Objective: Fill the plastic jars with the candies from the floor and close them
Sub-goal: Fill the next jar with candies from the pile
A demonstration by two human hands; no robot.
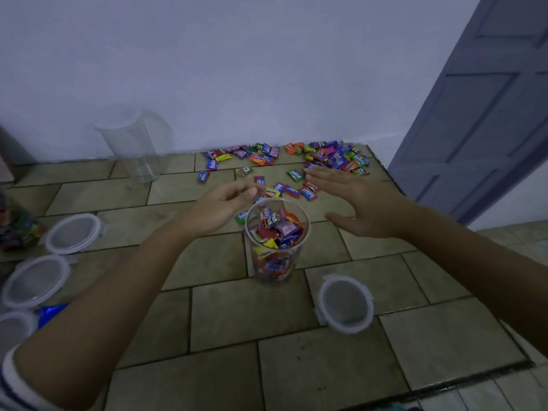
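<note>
Looks down on a floor of olive-brown rectangular tiles (237, 315), closed off by a plain white wall (237, 69) and, at right, a grey-blue panelled door (489, 114). Reaches forward with both bare forearms. Holds the left hand (219, 209) just beside the far-left rim of the tall clear plastic jar of candies (277, 241), fingers loosely curved towards the thumb, nothing visible between them. Hovers the right hand (355, 203) flat, fingers straight and together, thumb spread, empty, over the near edge of the scattered bright-wrapped candies (335, 158). Finds that jar upright mid-floor, uncovered, well filled.

Counts two jars plainly: the filled one and an empty tall clear plastic jar (133, 146) against the wall. Counts four round clear plastic lids: one lone lid (345, 304) near-right of the filled jar, three left-hand lids (74, 232) in a row at the left edge. Cannot count the candies: too many, mostly heaped along the wall, some strewn nearer the filled jar
</note>
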